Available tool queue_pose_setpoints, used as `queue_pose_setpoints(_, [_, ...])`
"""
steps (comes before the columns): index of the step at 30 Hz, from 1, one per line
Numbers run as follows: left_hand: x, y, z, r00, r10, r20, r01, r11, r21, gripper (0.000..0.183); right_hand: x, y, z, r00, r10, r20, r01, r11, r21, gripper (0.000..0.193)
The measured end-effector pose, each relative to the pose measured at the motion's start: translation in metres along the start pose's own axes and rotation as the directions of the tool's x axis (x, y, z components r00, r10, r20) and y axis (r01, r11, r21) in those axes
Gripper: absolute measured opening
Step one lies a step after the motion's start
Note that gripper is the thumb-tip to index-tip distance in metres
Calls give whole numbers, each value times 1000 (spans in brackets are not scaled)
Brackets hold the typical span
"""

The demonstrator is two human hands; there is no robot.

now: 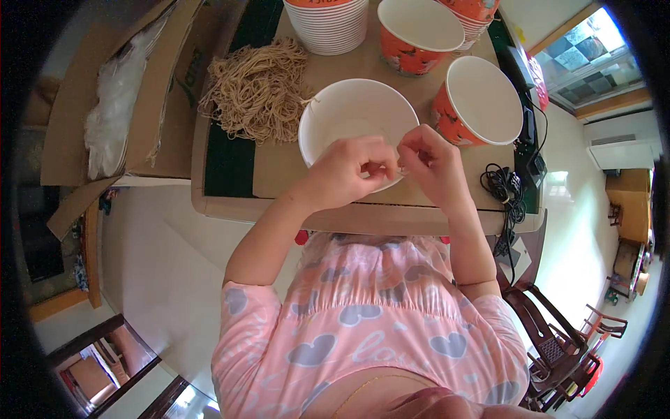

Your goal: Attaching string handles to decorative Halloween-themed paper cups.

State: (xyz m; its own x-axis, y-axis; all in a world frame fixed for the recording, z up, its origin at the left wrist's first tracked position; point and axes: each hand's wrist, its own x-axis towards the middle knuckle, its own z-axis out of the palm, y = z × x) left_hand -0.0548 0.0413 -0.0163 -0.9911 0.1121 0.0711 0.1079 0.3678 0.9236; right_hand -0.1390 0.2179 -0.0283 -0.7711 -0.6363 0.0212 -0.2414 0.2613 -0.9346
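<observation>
Both my hands meet over the near rim of a white-lined paper bucket (349,105). My left hand (352,167) is closed, its thumb and fingertips pinched together. My right hand (431,164) is pinched too, its fingertips almost touching the left ones. Whatever lies between the fingertips is too small to make out. A tangled heap of tan string (258,91) lies left of the bucket, with a loose end touching the bucket's left rim. The hands hide part of the bucket's near side.
Two orange-and-white paper buckets (485,101) (421,35) stand at the right and back. Behind are a stack of nested buckets (326,26) and another stack (474,17). Coiled black cable (504,188) lies at the table's right edge. An open cardboard box (167,105) stands left.
</observation>
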Motion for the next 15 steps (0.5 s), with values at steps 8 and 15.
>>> queue_pose_setpoints(8, [-1, -1, 12, 967, 199, -161, -114, 899, 424, 10, 5, 6, 2, 999, -12, -41, 18, 987, 157, 7])
queue_pose_setpoints(15, [4, 2, 18, 943, 316, -107, -160, 711, 685, 19, 3, 15, 3, 998, -59, -28, 61, 996, 72, 7])
